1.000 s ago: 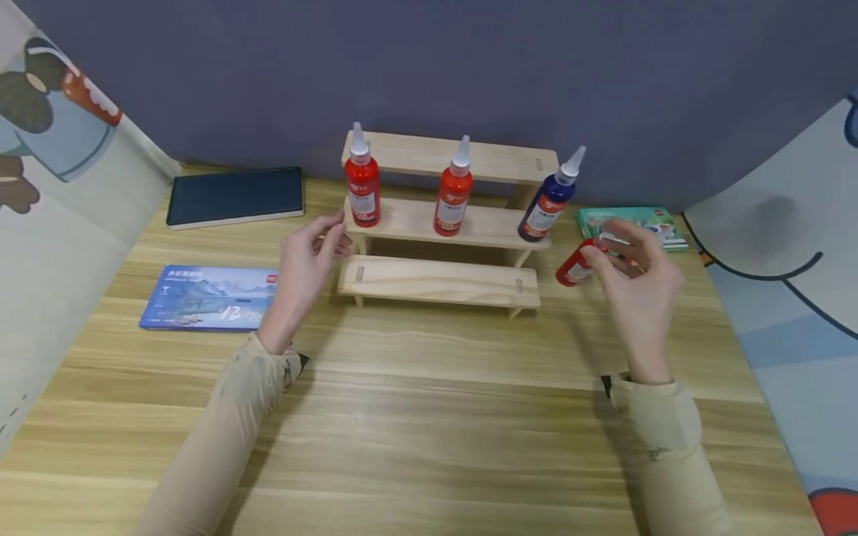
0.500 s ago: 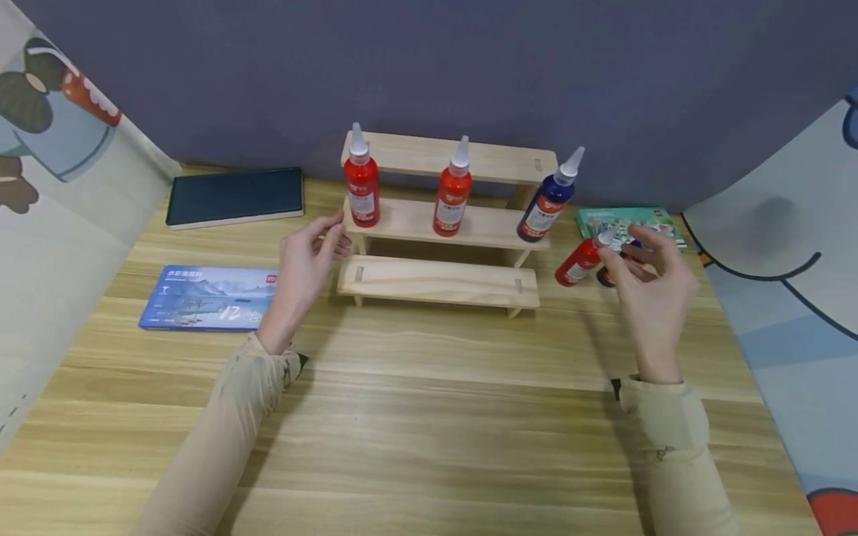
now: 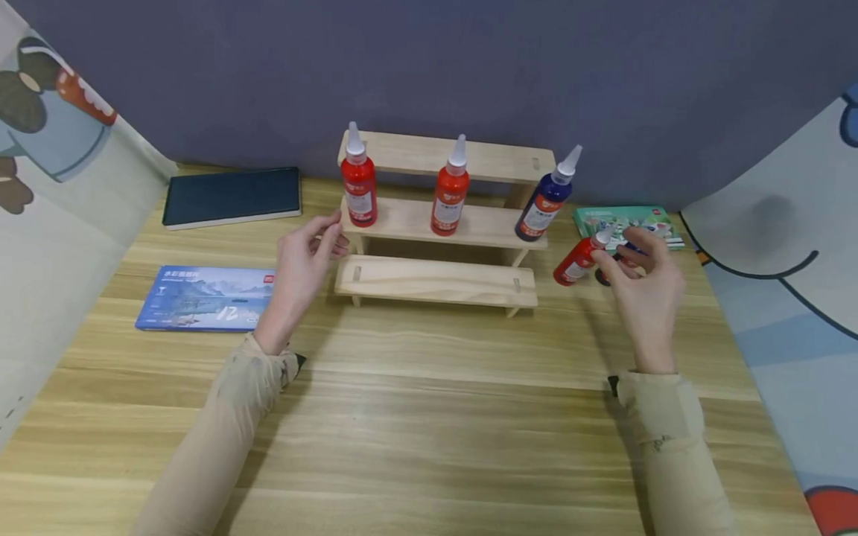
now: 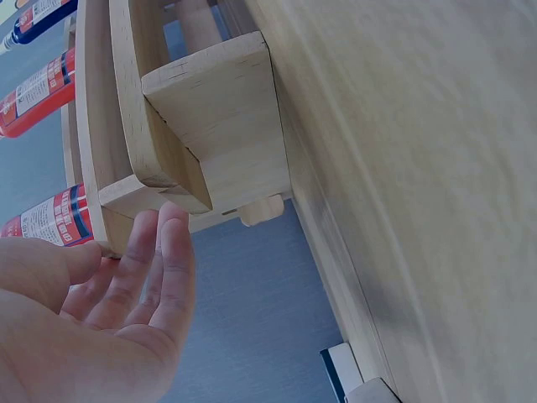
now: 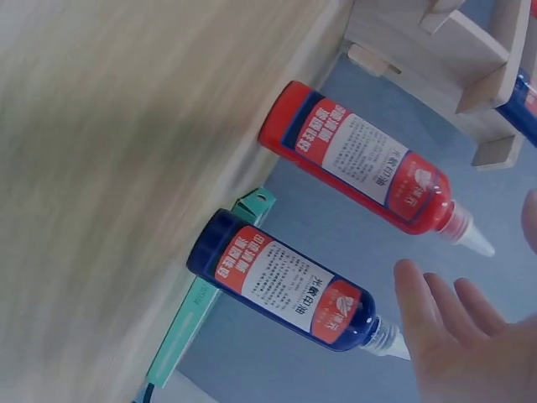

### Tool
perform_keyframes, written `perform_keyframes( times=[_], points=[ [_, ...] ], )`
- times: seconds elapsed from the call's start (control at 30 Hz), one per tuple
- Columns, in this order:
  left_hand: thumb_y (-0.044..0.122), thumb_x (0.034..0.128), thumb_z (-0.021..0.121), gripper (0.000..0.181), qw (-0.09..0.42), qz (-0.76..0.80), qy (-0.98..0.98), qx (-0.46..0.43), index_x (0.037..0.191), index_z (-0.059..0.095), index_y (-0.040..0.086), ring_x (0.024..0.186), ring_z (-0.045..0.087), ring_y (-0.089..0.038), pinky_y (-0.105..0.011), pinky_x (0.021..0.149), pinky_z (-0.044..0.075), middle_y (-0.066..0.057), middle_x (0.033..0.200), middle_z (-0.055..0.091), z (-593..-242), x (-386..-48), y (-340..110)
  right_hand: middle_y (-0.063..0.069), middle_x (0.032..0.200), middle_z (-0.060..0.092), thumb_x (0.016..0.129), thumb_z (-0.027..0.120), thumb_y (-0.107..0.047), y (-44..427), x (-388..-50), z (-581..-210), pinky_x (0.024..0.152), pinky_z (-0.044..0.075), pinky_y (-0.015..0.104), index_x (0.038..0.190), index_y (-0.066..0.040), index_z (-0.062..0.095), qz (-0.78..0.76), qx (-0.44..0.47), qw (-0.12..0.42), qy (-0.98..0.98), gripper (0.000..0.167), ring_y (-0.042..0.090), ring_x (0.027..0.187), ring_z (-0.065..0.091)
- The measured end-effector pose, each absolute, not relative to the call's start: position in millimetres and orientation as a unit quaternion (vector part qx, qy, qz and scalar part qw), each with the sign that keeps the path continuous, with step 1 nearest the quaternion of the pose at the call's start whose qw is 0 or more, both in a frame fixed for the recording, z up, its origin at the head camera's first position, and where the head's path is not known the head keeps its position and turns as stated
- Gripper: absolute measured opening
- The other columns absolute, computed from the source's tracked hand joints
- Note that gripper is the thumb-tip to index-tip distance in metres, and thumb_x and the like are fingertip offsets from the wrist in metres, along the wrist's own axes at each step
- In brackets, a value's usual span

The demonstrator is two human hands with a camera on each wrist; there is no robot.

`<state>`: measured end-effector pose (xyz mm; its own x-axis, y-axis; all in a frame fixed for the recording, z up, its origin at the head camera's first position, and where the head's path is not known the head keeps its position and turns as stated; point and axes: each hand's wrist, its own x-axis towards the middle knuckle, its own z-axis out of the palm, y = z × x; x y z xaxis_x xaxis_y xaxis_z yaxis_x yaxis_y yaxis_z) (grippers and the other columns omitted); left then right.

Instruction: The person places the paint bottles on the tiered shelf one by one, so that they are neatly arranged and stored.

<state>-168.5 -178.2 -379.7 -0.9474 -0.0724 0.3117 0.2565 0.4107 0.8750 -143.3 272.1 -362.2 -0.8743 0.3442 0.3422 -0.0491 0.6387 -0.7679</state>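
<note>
A stepped wooden rack (image 3: 436, 278) stands on the table, with two red squeeze bottles (image 3: 448, 199) and a dark blue one (image 3: 543, 205) on its middle tier. My left hand (image 3: 304, 260) holds the left end of that tier by thumb and fingertips, beside the leftmost red bottle (image 4: 52, 218). On the tabletop to the right stand another red bottle (image 5: 361, 159) and another blue bottle (image 5: 285, 281), both with pointed clear nozzles. My right hand (image 3: 643, 294) hovers at their nozzles; in the right wrist view its fingers (image 5: 428, 302) are extended and grip neither bottle.
A blue box with a landscape picture (image 3: 208, 298) lies left of the rack. Behind it is a dark flat book or case (image 3: 231, 197). A green box (image 3: 630, 223) lies at the back right. Walls (image 3: 429, 67) border the table at the back and sides.
My right hand has drawn away from the standing red bottle, shifted right, then slightly back left. The blue bottle behind it has come into view. My left hand stays at the rack.
</note>
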Motion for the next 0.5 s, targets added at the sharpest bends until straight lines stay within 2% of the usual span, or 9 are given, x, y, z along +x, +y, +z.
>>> perform_keyframes(
  times=[0.13, 0.33, 0.5],
  points=[
    [0.007, 0.1123, 0.057, 0.03, 0.15, -0.542, -0.825, -0.056, 0.136, 0.068, -0.008, 0.08, 0.073, -0.037, -0.03, 0.076, 0.069, -0.028, 0.096, 0.074, -379, -168, -178, 0.009, 0.148, 0.064, 0.095, 0.086, -0.028, 274, -148, -366, 0.102, 0.061, 0.028, 0.151, -0.008, 0.06, 0.416, -0.081, 0.209, -0.881, 0.065, 0.031, 0.126, 0.067],
    [0.007, 0.1122, 0.057, 0.03, 0.148, -0.544, -0.824, -0.055, 0.136, 0.068, -0.007, 0.08, 0.073, -0.036, -0.03, 0.074, 0.069, -0.027, 0.097, 0.074, -380, -169, -179, 0.011, 0.154, 0.059, 0.095, 0.086, -0.029, 278, -152, -369, 0.109, 0.059, 0.045, 0.156, -0.006, 0.055, 0.408, -0.077, 0.168, -0.894, 0.072, 0.033, 0.133, 0.063],
    [0.008, 0.1124, 0.057, 0.03, 0.146, -0.544, -0.825, -0.052, 0.136, 0.069, -0.006, 0.081, 0.073, -0.035, -0.028, 0.075, 0.068, -0.027, 0.097, 0.074, -380, -168, -179, 0.017, 0.156, 0.056, 0.097, 0.084, -0.03, 279, -155, -371, 0.112, 0.055, 0.051, 0.157, -0.002, 0.051, 0.409, -0.061, 0.151, -0.898, 0.074, 0.037, 0.136, 0.061]
  ],
)
